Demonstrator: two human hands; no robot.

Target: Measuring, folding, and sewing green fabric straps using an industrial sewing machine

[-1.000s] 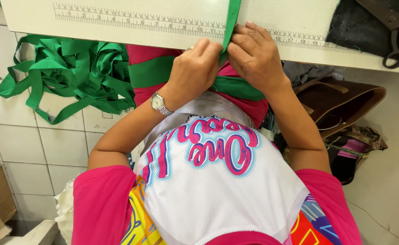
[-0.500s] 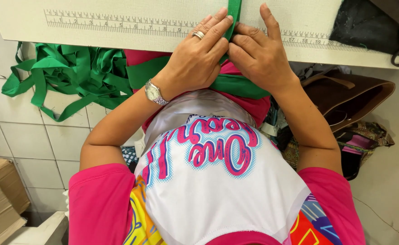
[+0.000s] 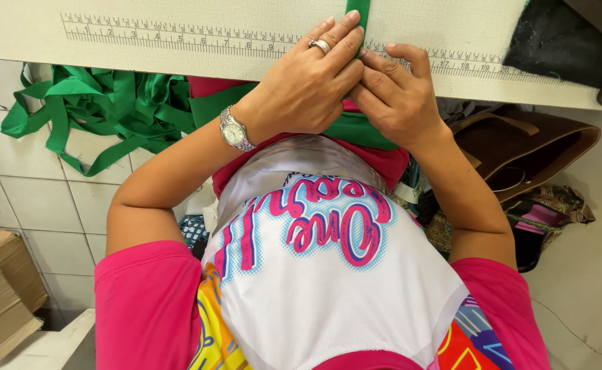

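both hands, left (image 3: 304,89) and right (image 3: 393,96), had fingers pinched on the green strap (image 3: 358,12) at the desk (image 3: 177,58) ruler.

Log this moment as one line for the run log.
left hand: on green strap | right hand: pinching strap | table: printed ruler | floor: strap pile

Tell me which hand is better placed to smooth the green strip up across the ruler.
Left, probably. The left hand lies with its fingers flat on the green strip at the printed ruler; the right hand sits lower, fingertips beside the strip's edge.
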